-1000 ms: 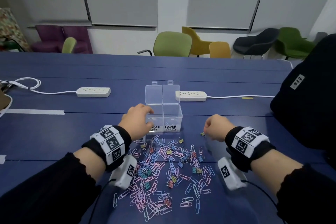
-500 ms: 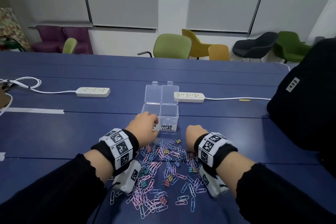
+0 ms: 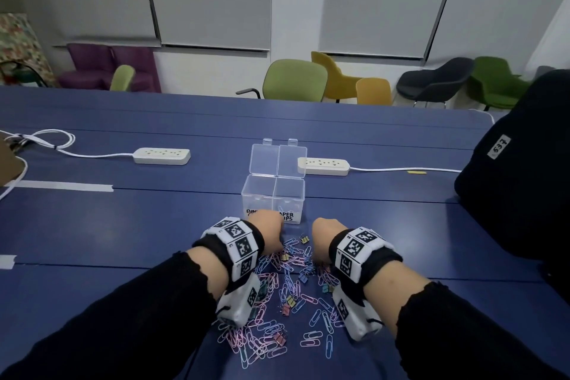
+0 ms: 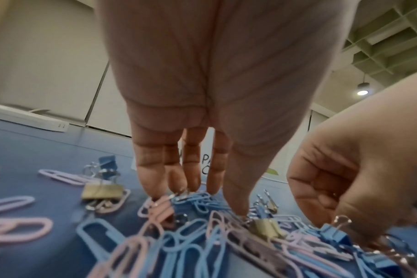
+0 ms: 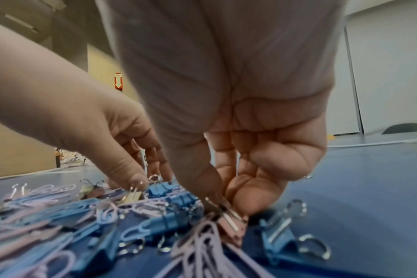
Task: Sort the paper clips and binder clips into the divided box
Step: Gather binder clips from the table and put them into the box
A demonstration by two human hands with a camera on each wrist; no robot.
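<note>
The clear divided box [image 3: 274,178] stands open on the blue table, its front labelled for binder clips and paper clips. A pile of pink and blue paper clips and small coloured binder clips [image 3: 290,287] lies in front of it. My left hand [image 3: 270,234] reaches down into the pile's far edge; its nearly straight fingers [image 4: 191,175] and thumb touch a clump of blue paper clips [image 4: 198,202]. My right hand [image 3: 319,241] is beside it. Its thumb and fingers [image 5: 248,190] pinch a pink binder clip [image 5: 231,223] that lies on the pile.
Two white power strips [image 3: 162,156] [image 3: 323,166] with cords lie behind the box. A large black object with a white tag [image 3: 518,179] fills the table's right side. Grey tape [image 3: 64,186] is stuck at the left. Chairs stand beyond the far edge.
My left hand has come back from the box front down onto the pile. My right hand has moved left from the table's right side into the pile and pinched a binder clip.
</note>
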